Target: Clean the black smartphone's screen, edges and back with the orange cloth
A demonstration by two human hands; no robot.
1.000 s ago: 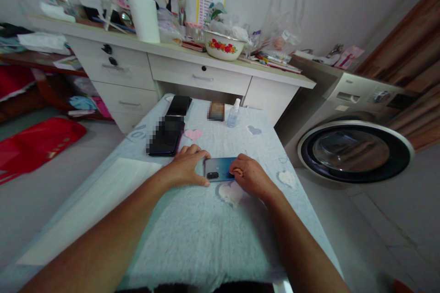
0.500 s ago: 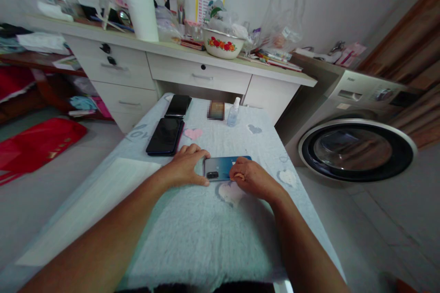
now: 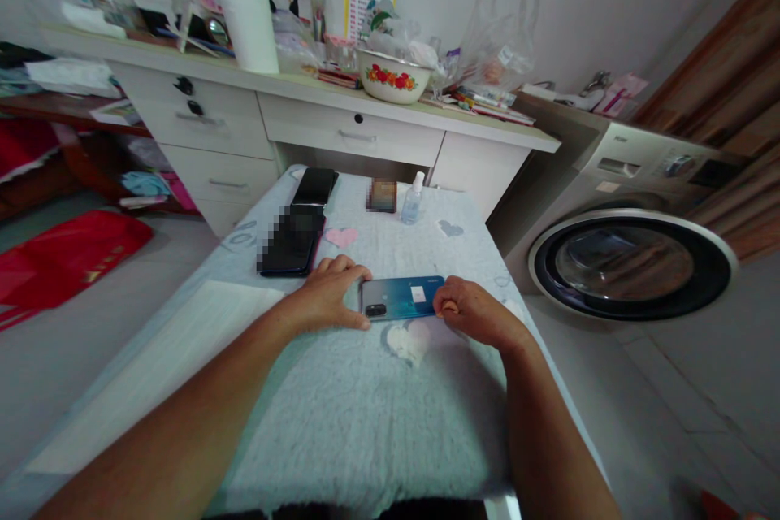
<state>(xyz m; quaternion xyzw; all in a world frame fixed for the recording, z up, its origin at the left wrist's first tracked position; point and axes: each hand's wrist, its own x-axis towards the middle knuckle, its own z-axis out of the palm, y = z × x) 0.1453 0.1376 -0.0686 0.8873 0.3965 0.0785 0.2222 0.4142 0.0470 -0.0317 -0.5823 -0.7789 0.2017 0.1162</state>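
A smartphone lies back up on the cloth, silver fading to blue, with a camera block at its lower left and a white square sticker on its back. My left hand grips its left end, thumb at the near corner and fingers at the far corner. At the phone's right end, my right hand is closed, its fingers bent against the edge. Something small and orange-tan shows between those fingers; its kind cannot be made out.
Dark phones lie at the table's left, with a black one behind. A clear spray bottle stands near a small blurred item. A white sheet lies at left. Beyond are a desk and washing machine.
My right hand has slid rightward along the phone's back to its right end, uncovering the white sticker. My left hand and the phone stay in place.
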